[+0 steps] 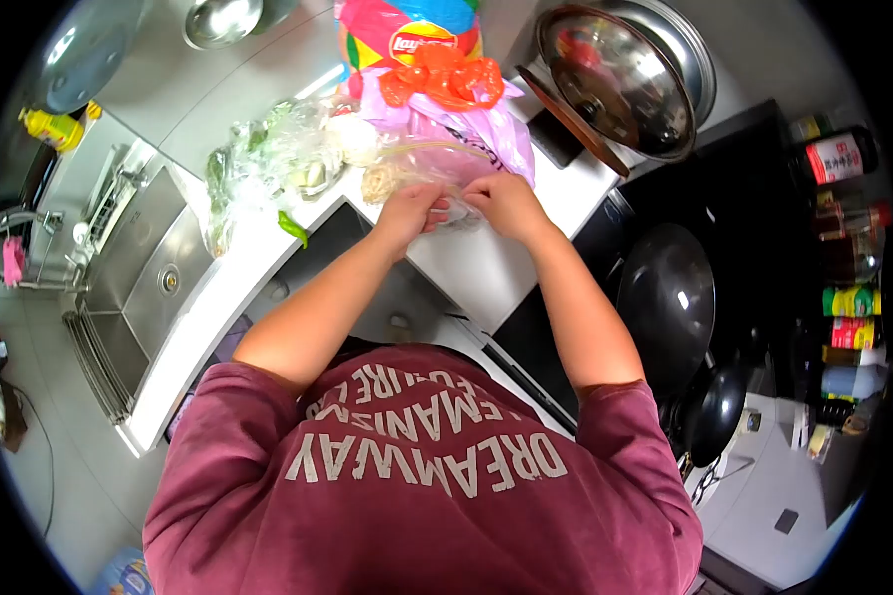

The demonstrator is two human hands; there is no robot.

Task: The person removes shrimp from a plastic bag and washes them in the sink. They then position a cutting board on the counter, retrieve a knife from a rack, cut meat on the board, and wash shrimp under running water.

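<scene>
Both hands are close together over the white counter (476, 273), at a clear plastic bag (461, 213). My left hand (414, 215) has its fingers curled at the bag's left side. From the right, my right hand (507, 205) pinches the bag's edge with bent fingers. A pale, lumpy food item (378, 182) lies just left of my left hand. Behind the hands is a pink-purple plastic bag (506, 124) with a red bag (446, 79) on top. Clear bags of green vegetables (268, 154) lie to the left, and a green pepper (293, 228) rests near the counter edge.
A steel sink (159, 268) is at the left. A colourful Lay's bag (407, 30) stands at the back. Pot lids (620, 79) and a knife block or board (575, 124) are at the back right. A black wok (667, 307) and several bottles (848, 297) occupy the right.
</scene>
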